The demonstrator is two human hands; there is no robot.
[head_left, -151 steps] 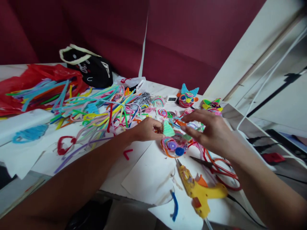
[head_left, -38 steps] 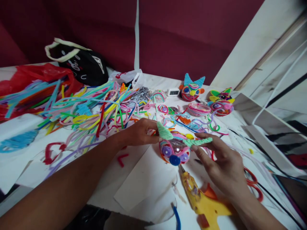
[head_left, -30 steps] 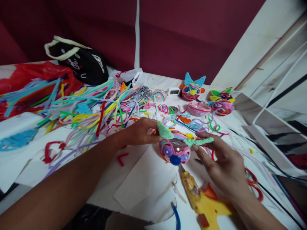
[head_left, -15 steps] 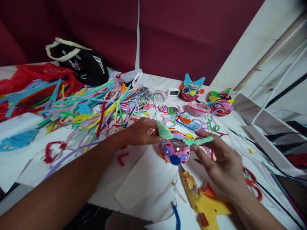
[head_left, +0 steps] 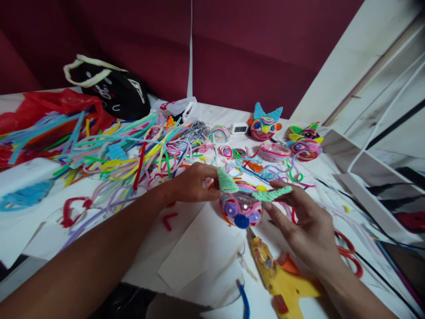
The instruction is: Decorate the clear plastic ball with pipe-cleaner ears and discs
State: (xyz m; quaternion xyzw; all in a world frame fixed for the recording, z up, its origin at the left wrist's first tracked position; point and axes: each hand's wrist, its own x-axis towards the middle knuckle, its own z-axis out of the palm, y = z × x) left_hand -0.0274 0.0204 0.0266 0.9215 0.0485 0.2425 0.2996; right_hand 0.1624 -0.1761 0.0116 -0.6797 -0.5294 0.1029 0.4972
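Behind left hand (head_left: 196,183), perhaps red lettering (head_left: 164,105)

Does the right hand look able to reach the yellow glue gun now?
Probably yes: the yellow glue gun lies close to the right hand, mostly uncovered, though that hand must probably release its green piece first.

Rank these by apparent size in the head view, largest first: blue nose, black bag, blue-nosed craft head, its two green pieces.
1. Black bag
2. Blue-nosed craft head
3. Triangular green piece and narrow-looking green piece: differently angled, too close to rank
4. Blue nose
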